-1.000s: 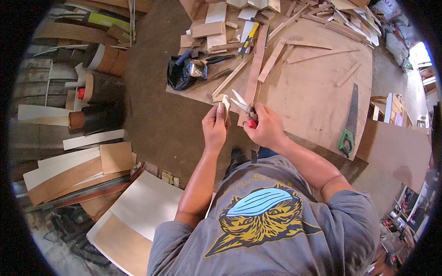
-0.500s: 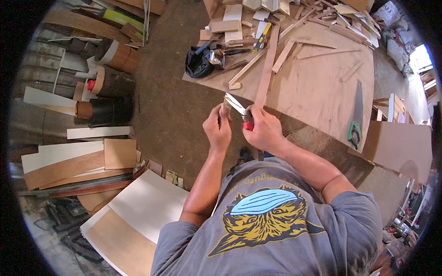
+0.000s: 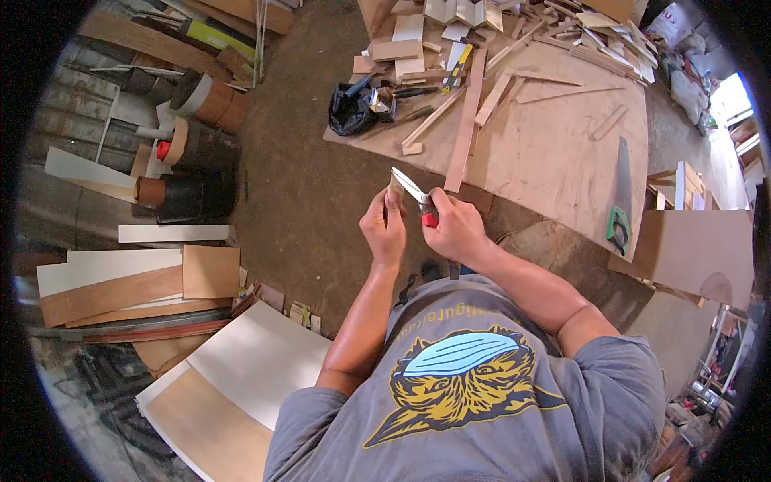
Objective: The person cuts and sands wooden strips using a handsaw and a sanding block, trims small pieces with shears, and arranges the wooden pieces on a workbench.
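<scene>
My right hand (image 3: pixel 454 222) is wrapped round the red handles of a pair of scissors (image 3: pixel 410 185), whose silver blades point up and to the left. In my left hand (image 3: pixel 384 228) a small thin brownish piece (image 3: pixel 396 189) is pinched between thumb and fingers. Its upper end lies at the blades; I cannot make out what it is made of. The blades look nearly closed against it. Both hands are held in front of my body, above the floor and near the table's front edge.
A plywood table (image 3: pixel 554 153) ahead carries wood strips, a yellow cutter knife (image 3: pixel 458 66), a black plastic bag (image 3: pixel 351 110) and a green-handled saw (image 3: pixel 619 201). Boards (image 3: pixel 120 281) are stacked at left, near rolls of edging (image 3: pixel 193 197). A white panel (image 3: pixel 257 361) leans at lower left.
The scissor blades have come closer together at the small piece. My left hand has shifted slightly right and down, and the view has moved a little.
</scene>
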`<state>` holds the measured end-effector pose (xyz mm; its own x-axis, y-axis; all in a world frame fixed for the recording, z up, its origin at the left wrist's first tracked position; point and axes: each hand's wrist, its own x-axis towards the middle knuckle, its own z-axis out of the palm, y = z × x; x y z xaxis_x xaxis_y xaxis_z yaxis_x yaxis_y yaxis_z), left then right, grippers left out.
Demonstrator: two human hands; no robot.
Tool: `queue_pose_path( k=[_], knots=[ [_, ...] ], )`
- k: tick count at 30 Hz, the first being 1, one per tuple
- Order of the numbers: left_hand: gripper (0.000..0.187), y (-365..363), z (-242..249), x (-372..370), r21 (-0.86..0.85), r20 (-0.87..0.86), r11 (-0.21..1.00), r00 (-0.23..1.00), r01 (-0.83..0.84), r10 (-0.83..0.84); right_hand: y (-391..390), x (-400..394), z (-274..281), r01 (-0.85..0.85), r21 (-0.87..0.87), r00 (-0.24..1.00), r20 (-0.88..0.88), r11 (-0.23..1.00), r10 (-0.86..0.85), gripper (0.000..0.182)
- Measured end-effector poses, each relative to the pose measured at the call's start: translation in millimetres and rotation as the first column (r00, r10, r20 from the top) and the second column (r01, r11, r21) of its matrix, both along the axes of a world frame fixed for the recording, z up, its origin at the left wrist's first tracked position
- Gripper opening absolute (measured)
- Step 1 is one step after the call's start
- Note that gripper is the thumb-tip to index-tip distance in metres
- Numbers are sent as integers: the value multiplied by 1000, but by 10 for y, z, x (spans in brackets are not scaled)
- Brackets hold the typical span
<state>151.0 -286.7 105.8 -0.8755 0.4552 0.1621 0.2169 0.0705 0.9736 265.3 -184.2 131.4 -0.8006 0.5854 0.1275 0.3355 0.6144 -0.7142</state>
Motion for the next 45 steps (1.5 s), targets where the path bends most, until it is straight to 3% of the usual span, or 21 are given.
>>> queue_pose_path(
  k=[4, 7, 11, 12, 15, 16, 19, 20, 23, 26, 28, 32, 35, 37, 40, 43, 44, 45],
  knots=[
    [36, 234, -183, -7, 14, 70, 1000, 998, 4, -5, 222, -15, -139, 17, -33, 999, 29, 999, -16, 24],
    [39, 436, -279, -28, 10, 258, 996, 962, 89, -89, 486, 6, -346, 12, -40, 994, 105, 999, -8, 27],
    [45, 793, -398, -107, -122, 385, 977, 916, 175, -116, 991, 86, -610, 88, -47, 974, 213, 995, -76, 37],
    [45, 888, -583, -162, -133, 390, 970, 910, 205, -139, 1154, 109, -767, 145, -170, 955, 282, 975, -93, 43],
    [48, 1280, -830, -183, -232, 441, 927, 882, 293, -169, 1649, 172, -1144, 409, -238, 856, 434, 881, -280, 43],
    [48, 1423, -990, -174, -262, 472, 909, 865, 324, -173, 1807, 154, -1015, 496, -211, 774, 547, 842, -319, 46],
    [51, 1858, -1387, -98, -365, 415, 843, 879, 396, -233, 2195, 243, -1706, 573, 10, 673, 564, 819, -478, 52],
    [53, 2005, -1375, -68, -394, 425, 815, 871, 425, -249, 2320, 256, -1772, 579, -16, 632, 640, 815, -437, 63],
    [55, 2328, -1505, -48, -418, 444, 772, 849, 479, -286, 2599, 234, -1782, 514, 126, 567, 692, 849, -446, 75],
    [54, 2544, -1435, -109, -403, 475, 776, 835, 486, -276, 2793, 147, -1711, 418, 263, 612, 625, 869, -484, 70],
    [53, 2618, -1316, -183, -384, 513, 807, 830, 448, -217, 3009, -20, -1939, 358, 268, 758, 476, 894, -446, 58],
    [50, 2685, -1094, -359, -433, 503, 825, 857, 362, -112, 3493, -731, -1935, 141, 126, 942, 289, 982, -172, 40],
    [49, 2694, -789, -443, -318, 640, 897, 768, 307, -36, 3801, -1322, -2125, 53, 277, 953, 273, 959, -131, 36],
    [48, 2667, -675, -496, -285, 626, 912, 778, 294, -55, 3957, -1592, -2181, 0, 362, 954, 280, 932, -109, 33],
    [49, 2614, -509, -571, -233, 624, 928, 776, 291, -87, 4167, -1801, -2277, -82, 319, 914, 402, 944, -57, 29],
    [47, 2571, -379, -626, -184, 659, 939, 745, 292, -102, 4295, -1787, -2157, 57, 79, 939, 334, 995, -80, 28],
    [46, 2547, -356, -650, -168, 676, 940, 729, 296, -108, 4268, -1788, -2100, 212, 74, 907, 357, 974, -225, 33],
    [45, 2516, -336, -665, -152, 691, 941, 713, 303, -118, 4264, -1747, -2020, 247, 11, 918, 316, 969, -237, 30]
  ],
)
